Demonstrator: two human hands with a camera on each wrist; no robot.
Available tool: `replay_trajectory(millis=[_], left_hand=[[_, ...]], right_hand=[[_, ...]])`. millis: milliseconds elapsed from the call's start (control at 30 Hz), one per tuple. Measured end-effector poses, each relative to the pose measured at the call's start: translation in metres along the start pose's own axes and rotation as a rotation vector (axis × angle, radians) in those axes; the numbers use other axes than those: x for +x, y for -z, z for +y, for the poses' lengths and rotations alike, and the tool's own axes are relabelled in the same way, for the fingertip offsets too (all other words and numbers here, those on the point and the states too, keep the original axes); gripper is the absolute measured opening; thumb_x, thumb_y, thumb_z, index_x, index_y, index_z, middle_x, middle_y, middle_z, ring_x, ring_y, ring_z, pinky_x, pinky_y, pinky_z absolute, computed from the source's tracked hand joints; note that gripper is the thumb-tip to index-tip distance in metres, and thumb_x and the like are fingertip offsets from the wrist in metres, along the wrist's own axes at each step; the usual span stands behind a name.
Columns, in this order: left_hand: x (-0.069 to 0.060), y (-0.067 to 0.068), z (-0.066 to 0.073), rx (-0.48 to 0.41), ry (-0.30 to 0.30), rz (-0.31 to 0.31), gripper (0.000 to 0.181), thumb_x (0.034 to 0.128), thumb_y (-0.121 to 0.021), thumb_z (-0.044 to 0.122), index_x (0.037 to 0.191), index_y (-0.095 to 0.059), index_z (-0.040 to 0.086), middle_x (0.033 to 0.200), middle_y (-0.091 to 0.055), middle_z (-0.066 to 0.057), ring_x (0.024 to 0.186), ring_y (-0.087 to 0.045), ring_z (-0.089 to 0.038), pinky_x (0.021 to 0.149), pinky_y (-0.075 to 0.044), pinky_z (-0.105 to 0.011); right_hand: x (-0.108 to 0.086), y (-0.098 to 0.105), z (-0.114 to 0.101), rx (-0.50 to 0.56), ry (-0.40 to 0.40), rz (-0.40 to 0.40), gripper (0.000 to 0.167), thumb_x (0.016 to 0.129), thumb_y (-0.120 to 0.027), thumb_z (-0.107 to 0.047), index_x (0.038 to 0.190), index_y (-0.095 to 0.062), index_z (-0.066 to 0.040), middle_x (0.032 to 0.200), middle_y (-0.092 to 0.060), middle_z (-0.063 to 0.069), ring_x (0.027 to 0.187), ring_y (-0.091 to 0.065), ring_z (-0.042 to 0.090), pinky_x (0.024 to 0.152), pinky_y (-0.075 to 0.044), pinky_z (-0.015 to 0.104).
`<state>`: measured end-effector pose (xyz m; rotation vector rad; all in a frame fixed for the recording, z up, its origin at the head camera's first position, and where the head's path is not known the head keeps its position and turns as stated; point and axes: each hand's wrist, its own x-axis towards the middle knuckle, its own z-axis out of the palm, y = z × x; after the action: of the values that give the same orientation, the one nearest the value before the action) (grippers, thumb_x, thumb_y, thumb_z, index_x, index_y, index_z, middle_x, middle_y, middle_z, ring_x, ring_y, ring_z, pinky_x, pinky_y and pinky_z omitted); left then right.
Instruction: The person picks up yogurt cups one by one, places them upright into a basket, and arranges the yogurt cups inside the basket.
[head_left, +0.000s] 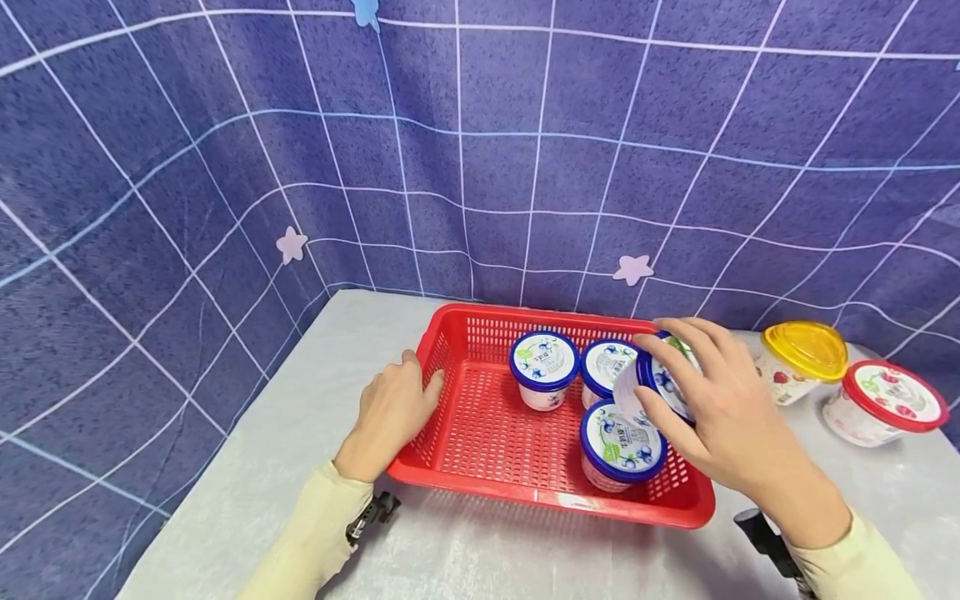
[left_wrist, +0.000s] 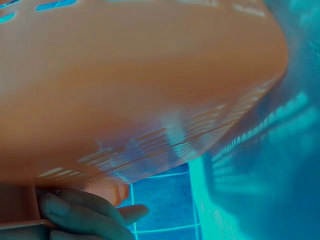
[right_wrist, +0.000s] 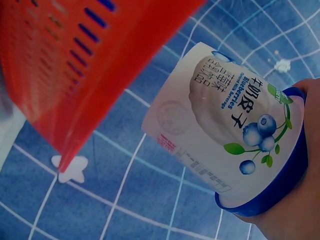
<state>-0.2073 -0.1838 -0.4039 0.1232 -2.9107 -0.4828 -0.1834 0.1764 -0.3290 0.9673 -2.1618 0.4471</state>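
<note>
A red basket (head_left: 510,493) lies on the table with blue-lidded cups inside: one near the middle (head_left: 545,363), one behind on the right (head_left: 603,363) and one at the front right (head_left: 622,439). My left hand (head_left: 392,410) grips the basket's left rim; in the left wrist view its fingers (left_wrist: 85,215) curl at the basket edge. My right hand (head_left: 723,404) holds another blue-lidded cup (head_left: 651,385) by its lid, tilted, over the basket's right side. The right wrist view shows this cup (right_wrist: 225,130) beside the basket wall (right_wrist: 90,75), its blueberry print facing the camera.
Right of the basket, a yellow-lidded cup (head_left: 802,354) and a red-lidded cup (head_left: 885,404) stand on the grey table (head_left: 300,417). A blue curtain (head_left: 487,167) with white lines and stars hangs behind the table and along its left side.
</note>
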Motion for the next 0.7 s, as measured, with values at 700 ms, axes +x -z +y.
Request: replay_trajectory(millis=[700], left_hand=[[-0.002, 0.001, 0.001, 0.004, 0.011, -0.005, 0.055, 0.0970, -0.058, 0.037, 0.119, -0.053, -0.013, 0.070, -0.058, -0.016, 0.052, -0.060, -0.025, 0.044, -0.048, -0.038]], right_hand=[[0.036, -0.013, -0.034, 0.107, 0.180, -0.054, 0.055, 0.102, -0.041, -0.046, 0.129, -0.060, -0.002, 0.130, -0.054, 0.020, 0.124, -0.046, 0.040, 0.105, -0.033, 0.054]])
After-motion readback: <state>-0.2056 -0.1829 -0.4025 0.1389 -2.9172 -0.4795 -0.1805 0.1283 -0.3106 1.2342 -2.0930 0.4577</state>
